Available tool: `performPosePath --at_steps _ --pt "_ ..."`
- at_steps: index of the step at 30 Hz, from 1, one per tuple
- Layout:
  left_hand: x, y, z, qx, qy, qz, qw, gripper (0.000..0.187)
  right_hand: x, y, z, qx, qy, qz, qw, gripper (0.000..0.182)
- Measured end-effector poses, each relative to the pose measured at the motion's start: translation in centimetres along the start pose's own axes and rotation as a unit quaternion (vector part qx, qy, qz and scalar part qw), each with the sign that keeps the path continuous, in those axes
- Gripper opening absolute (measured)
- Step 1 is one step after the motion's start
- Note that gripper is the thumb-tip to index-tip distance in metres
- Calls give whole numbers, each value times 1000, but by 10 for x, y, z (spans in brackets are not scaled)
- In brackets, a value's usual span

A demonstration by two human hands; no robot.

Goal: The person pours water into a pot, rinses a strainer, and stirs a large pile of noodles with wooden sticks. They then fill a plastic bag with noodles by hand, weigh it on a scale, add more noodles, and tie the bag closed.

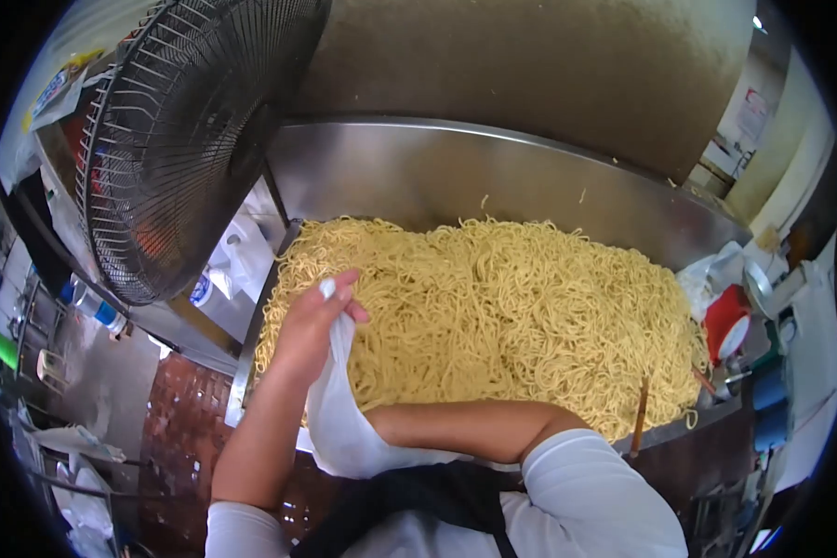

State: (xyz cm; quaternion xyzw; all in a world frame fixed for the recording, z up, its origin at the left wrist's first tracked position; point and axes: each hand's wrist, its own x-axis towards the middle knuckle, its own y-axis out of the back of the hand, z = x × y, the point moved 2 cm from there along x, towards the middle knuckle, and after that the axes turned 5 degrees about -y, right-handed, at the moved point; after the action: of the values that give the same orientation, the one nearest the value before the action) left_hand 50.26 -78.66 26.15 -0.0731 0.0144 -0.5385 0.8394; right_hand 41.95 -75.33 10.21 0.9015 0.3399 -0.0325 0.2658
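My left hand [314, 324] is closed at the upper left of a white plastic bag [339, 432], pinching its edge between the fingers. Something white shows at the thumb. My right forearm [456, 426] crosses in front of my body and reaches into the bag's mouth. The right hand itself is hidden inside the bag, so its fingers do not show. A large heap of yellow noodles [530, 316] lies just beyond both arms, in a metal trough [493, 172] with a tall back wall.
A big black fan [191, 139] stands at the upper left, close to the trough. Two brown sticks [640, 417] rest at the heap's right front. A red object [727, 324] and clear plastic are at the right end. White bags [244, 256] hang behind the fan.
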Motion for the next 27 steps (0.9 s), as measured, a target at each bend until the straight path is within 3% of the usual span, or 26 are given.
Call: performPosePath --at_steps 3,4,5,8,11,12,13,16,18,19,20,21,22,24,25,27 --pt "-25 28 -13 -5 -10 88 996 41 -18 19 33 240 95 -82 963 23" --pt "-37 43 -13 -24 1 129 991 41 -58 68 -22 86 5 -23 996 28" --pt "-48 57 -13 -31 1 143 989 41 -101 118 -81 -68 -95 5 993 34" --pt "-80 90 -15 -43 11 182 982 42 -145 184 -34 -119 -201 247 941 61" --pt "-104 98 -22 -80 27 171 982 43 -112 174 30 -114 -240 277 923 71" --pt "-104 97 -26 -75 28 171 982 43 -99 158 35 -138 -258 215 932 70" --pt "-103 95 -30 -97 27 192 976 43 -86 136 28 -163 -274 152 935 70" --pt "-84 82 -34 -129 50 231 963 44 -75 94 -15 -194 -275 129 933 58" --pt "-48 63 -13 -156 9 154 976 47 -75 85 -53 -131 -187 141 963 44" --pt "-33 42 17 -155 -7 90 984 48 -66 81 -57 -132 -193 145 961 44" --pt "-26 20 46 -154 -21 26 987 50 -53 78 -62 -88 -145 197 966 39" --pt "-23 5 55 -159 -18 19 987 50 -50 76 -66 -43 -96 248 963 34" --pt "-21 -10 61 -133 -31 -30 990 52 -56 76 -68 -40 -103 253 961 34" --pt "-17 -25 56 -106 -35 -96 989 56 -75 83 -73 7 2 375 927 27" --pt "-16 -23 46 -100 -29 -60 993 56 -86 80 -59 -3 -61 361 931 30" --pt "-16 -6 19 -69 -19 -30 997 55 -137 80 -57 -195 -144 353 904 36"
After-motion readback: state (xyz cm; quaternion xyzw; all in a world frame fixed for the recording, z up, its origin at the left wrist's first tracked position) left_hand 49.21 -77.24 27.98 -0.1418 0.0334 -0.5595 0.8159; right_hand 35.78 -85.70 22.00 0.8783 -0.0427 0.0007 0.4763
